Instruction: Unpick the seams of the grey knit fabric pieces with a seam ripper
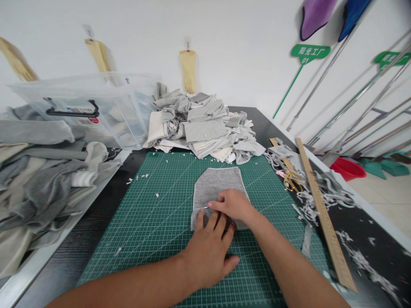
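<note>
A grey fabric piece (218, 184) with pale edging and angled upper corners lies flat on the green cutting mat (154, 214). My left hand (208, 252) rests palm down across its lower part, fingers spread. Just above those fingertips, my right hand (229, 204) is closed in a pinch at the fabric. A short, thin, pale or shiny line shows at its fingertips; whether this is a slim tool or part of the cloth I cannot tell. Both hands hide much of the fabric's lower half.
Grey and white cloth is heaped (205, 128) behind the mat. A clear plastic bin (112, 124) stands back left, above more piled cloth (48, 184). On the right lie a wooden ruler (324, 214), gold-handled scissors (292, 183) and fabric scraps (369, 261).
</note>
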Motion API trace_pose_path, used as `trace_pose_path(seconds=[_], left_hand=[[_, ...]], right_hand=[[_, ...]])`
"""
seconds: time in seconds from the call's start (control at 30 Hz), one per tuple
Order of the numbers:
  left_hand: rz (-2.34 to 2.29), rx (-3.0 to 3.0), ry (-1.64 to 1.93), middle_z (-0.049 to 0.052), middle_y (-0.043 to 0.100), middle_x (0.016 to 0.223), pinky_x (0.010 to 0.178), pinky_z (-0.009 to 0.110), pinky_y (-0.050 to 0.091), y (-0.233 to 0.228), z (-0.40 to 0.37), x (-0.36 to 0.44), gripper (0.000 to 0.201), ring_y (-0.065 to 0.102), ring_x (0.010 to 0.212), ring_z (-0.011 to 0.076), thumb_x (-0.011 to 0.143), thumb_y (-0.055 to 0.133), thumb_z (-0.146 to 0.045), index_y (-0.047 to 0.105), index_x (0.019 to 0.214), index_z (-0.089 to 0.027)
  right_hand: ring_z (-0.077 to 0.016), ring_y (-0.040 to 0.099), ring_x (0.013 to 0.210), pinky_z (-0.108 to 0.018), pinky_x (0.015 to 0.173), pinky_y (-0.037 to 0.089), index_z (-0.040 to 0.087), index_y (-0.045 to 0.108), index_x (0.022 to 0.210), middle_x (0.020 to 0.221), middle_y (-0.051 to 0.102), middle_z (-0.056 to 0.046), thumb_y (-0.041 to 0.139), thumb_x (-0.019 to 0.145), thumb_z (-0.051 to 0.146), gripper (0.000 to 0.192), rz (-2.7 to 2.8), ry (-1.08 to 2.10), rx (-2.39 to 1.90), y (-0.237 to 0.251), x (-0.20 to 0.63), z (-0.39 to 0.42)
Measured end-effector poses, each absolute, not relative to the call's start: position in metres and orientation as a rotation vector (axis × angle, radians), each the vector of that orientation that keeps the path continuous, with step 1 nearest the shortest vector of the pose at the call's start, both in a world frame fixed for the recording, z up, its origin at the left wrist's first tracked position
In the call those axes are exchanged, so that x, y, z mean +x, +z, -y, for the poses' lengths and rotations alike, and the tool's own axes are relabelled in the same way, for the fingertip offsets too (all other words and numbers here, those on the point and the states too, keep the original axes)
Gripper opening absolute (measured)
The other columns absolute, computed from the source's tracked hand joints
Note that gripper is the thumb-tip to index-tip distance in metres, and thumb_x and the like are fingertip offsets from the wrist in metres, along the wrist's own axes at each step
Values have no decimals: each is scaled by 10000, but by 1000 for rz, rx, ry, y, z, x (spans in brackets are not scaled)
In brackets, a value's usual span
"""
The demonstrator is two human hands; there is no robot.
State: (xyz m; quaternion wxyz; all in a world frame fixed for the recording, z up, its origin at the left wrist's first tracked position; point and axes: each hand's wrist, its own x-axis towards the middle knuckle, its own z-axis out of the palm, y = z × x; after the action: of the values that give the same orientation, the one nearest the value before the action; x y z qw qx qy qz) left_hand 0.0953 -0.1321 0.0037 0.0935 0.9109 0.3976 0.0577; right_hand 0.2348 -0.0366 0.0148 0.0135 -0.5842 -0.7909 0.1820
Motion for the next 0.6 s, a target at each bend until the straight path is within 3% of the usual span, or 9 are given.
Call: trace_pose_path(seconds=[0.6], left_hand=[[-1180,2706,169,139,298,1449,1057,643,96,5,133,97,682,134,1347,374,882,293,-603,303,1411,-172]], right_hand=[[-167,602,626,-255,500,303,209,691,712,690,684,-42,415,794,681,553,2492,471,-1857,17,229,40]])
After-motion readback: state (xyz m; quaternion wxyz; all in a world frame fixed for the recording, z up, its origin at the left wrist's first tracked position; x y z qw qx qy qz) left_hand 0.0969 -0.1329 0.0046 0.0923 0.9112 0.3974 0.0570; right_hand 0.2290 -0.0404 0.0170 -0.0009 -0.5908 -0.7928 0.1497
